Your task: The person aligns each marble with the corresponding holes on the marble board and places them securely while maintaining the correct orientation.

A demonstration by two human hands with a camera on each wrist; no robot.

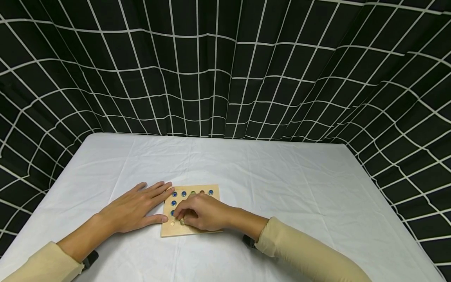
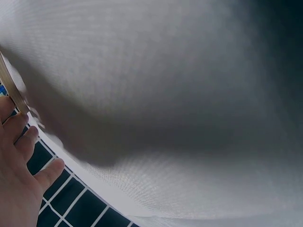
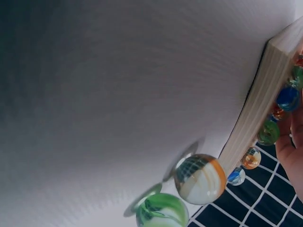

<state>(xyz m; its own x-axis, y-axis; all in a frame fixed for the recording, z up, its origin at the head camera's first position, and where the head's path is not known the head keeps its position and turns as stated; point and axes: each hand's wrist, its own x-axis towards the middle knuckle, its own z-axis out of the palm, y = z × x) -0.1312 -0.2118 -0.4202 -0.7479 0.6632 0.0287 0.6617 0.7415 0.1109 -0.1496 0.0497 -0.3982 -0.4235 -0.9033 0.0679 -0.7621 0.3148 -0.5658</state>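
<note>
A pale wooden board [image 1: 192, 232] with rows of holes lies on the white cloth, several glass marbles seated in it. Blue marbles [image 1: 174, 203] run down its left side and along its top row. My left hand [image 1: 135, 209] lies with fingers spread at the board's left edge, its fingertips and thumb touching it. Over the board, my right hand [image 1: 206, 211] pinches a greenish marble [image 1: 182, 221] between thumb and curled fingers, near the lower left holes. That hand hides much of the board's middle and right. Low in the right wrist view, the board's marbles line its edge.
Two loose marbles rest on the cloth near the board in the right wrist view: an orange-and-white marble [image 3: 200, 179] and a green-and-white marble [image 3: 162, 211]. The white tablecloth [image 1: 299, 196] covers the table. Behind hangs a black curtain [image 1: 211, 78] with white grid lines.
</note>
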